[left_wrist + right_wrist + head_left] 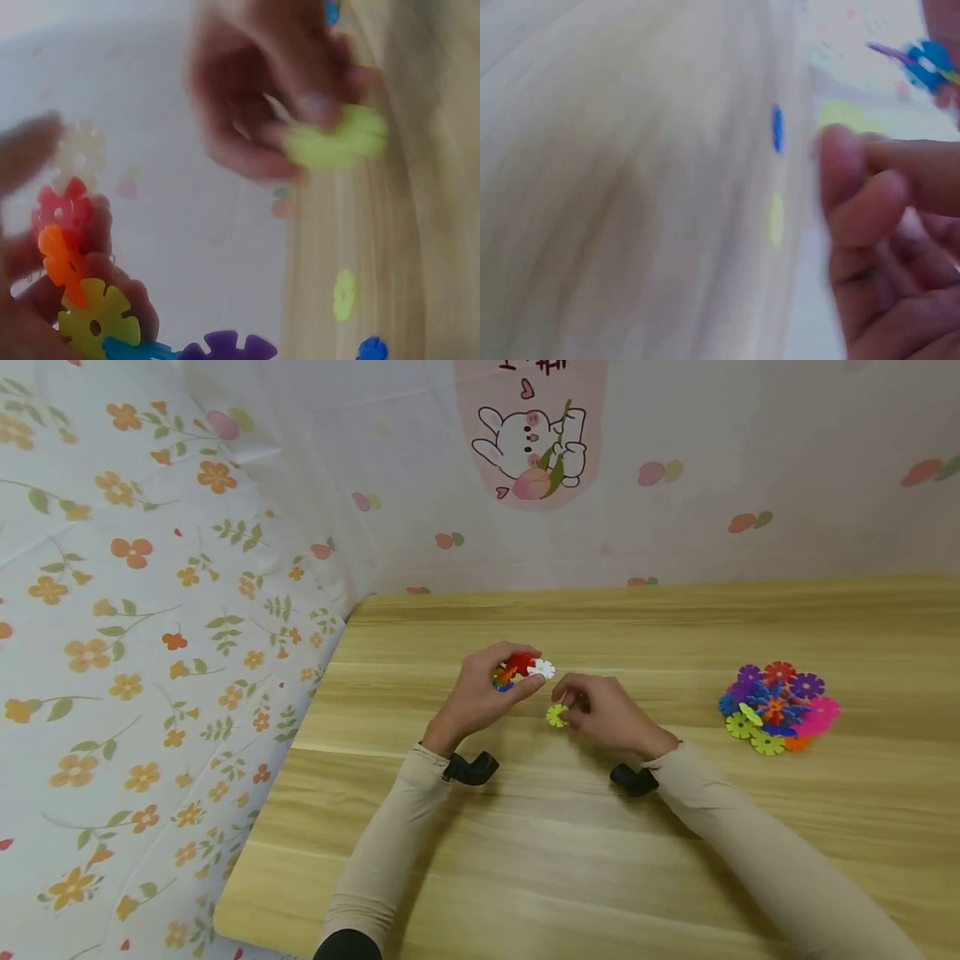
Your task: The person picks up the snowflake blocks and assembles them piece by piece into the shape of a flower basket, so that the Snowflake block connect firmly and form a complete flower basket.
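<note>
My left hand [474, 693] holds a chain of linked flower-shaped plastic discs. In the left wrist view the chain runs from a white disc [81, 154] through a red disc [61, 212], an orange disc [64, 262] and a yellow disc [100, 321] to blue and a purple disc [229, 347]. Close by on the right, my right hand [609, 714] pinches a single yellow-green disc [557, 716] between thumb and fingers, apart from the chain. That disc is blurred in the left wrist view and largely covered by fingers in the right wrist view.
A heap of mixed-colour flower discs [776, 708] lies on the wooden table [570, 860] to the right. The wrist views show a loose yellow-green disc [345, 295] and a blue disc [778, 129] on the tabletop. Patterned cloth [247, 568] hangs behind and at the left.
</note>
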Tool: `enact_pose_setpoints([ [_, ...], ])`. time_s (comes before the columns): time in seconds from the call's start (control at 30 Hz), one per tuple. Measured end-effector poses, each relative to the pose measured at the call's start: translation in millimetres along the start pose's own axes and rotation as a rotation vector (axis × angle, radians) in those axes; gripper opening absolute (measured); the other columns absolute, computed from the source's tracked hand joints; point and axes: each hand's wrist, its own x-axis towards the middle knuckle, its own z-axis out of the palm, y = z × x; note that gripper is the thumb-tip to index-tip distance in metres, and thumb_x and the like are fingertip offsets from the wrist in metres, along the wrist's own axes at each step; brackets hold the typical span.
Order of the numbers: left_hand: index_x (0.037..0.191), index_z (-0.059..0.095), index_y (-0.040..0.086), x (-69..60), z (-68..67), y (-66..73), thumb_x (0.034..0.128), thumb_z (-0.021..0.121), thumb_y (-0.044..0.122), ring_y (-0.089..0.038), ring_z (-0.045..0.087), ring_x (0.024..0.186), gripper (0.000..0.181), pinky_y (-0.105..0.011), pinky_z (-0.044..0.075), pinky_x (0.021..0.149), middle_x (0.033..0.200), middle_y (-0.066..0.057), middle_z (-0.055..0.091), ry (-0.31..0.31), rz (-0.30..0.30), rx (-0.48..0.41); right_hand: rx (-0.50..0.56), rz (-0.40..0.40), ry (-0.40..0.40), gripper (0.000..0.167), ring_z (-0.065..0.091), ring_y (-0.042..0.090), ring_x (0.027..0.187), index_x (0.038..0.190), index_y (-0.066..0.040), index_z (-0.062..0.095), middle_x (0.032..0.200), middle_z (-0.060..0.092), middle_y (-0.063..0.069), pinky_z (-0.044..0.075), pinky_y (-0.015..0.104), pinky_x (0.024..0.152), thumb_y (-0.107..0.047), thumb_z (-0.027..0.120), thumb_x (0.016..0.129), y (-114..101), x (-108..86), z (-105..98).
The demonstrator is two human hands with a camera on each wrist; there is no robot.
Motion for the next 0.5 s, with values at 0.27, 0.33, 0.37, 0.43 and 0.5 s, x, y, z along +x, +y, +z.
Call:
enact_pose_setpoints([
  [0.27,0.120,0.070,0.007,2.7,14.6,-4.3,0.0906,0.075,0.021,-0.027,0.064,0.093,0.033,-0.041,0.056,0.079,0.107,-0.007,0.071,-0.022,0.112,0.039,0.177,-0.066,0.341,0.013,0.068,0.005,0.066,0.105,-0.001,0.069,0.086,0.069,0.023,0.058,0.028,0.058,-0.001,0.068,0.092,-10.8,-26.0,-20.9],
  [0.33,0.119,0.071,0.008,3.8,18.3,-3.9,0.0905,0.076,0.021,-0.021,0.064,0.092,0.032,-0.037,0.057,0.079,0.107,-0.006,0.071,-0.020,0.117,0.043,0.166,-0.082,0.381,0.013,0.067,0.002,0.066,0.105,-0.002,0.070,0.085,0.070,0.021,0.057,0.026,0.057,-0.001,0.069,0.093,-13.3,-28.5,-20.4],
  [0.37,0.119,0.071,0.008,4.4,20.2,-3.6,0.0904,0.076,0.021,-0.019,0.064,0.091,0.032,-0.035,0.057,0.078,0.106,-0.006,0.072,-0.020,0.118,0.046,0.151,-0.092,0.401,0.012,0.066,0.000,0.066,0.105,-0.002,0.070,0.083,0.070,0.020,0.057,0.024,0.057,-0.001,0.069,0.093,-14.1,-29.6,-19.7],
  [0.43,0.118,0.071,0.008,5.6,23.7,-2.4,0.0901,0.076,0.021,-0.014,0.064,0.089,0.032,-0.030,0.058,0.078,0.107,-0.006,0.073,-0.020,0.118,0.044,0.119,-0.118,0.442,0.013,0.065,0.001,0.065,0.104,-0.002,0.071,0.081,0.070,0.018,0.056,0.020,0.057,0.001,0.069,0.091,-14.3,-31.6,-18.3],
  [0.5,0.118,0.071,0.008,6.7,26.6,-1.8,0.0899,0.076,0.021,-0.013,0.065,0.090,0.031,-0.023,0.057,0.077,0.108,-0.007,0.073,-0.019,0.115,0.044,0.078,-0.153,0.475,0.014,0.065,0.002,0.064,0.103,-0.001,0.072,0.080,0.071,0.016,0.054,0.016,0.058,0.003,0.070,0.090,-13.5,-33.1,-17.0],
])
